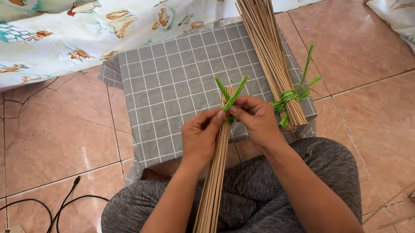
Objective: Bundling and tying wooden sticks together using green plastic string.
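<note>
Two bundles in play: one tied, one mid-tie.

My left hand (pixel 200 135) and right hand (pixel 257 119) are both pinched shut on the green strip (pixel 231 100) wrapped around the near bundle of thin sticks (pixel 214 182), which runs from my lap up onto the grey checked cloth (pixel 173 84). The strip's two free ends stick up between my fingertips, so I judge this as the knotting step, wrap on but not cinched. The next move calls for steady tension on both ends while crossing them, or the wrap slackens. The finished bundle (pixel 269 48) lies just right of my hands on the same cloth, its green tie (pixel 292 94) knotted.
</note>
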